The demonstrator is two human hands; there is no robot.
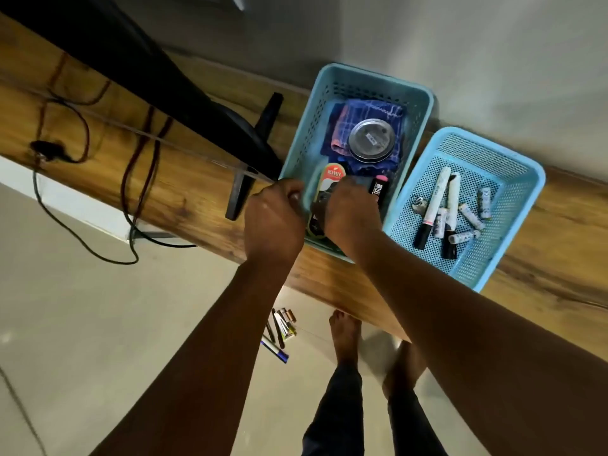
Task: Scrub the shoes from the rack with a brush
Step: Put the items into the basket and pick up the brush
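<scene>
lying in the near end of the light blue perforated plastic basket (329, 83) on the long wooden shelf (184, 192), the dark shoe brush (316, 214) is gripped by the right hand (350, 215), while the left hand (274, 222) grips the basket's near left rim, beside a second blue mesh basket (513, 153) to the right.

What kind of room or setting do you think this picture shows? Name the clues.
Probably a room in a home: a wooden shelf against a plain wall carries a TV's stand, trailing cables and blue storage baskets, above a tiled floor.
</scene>
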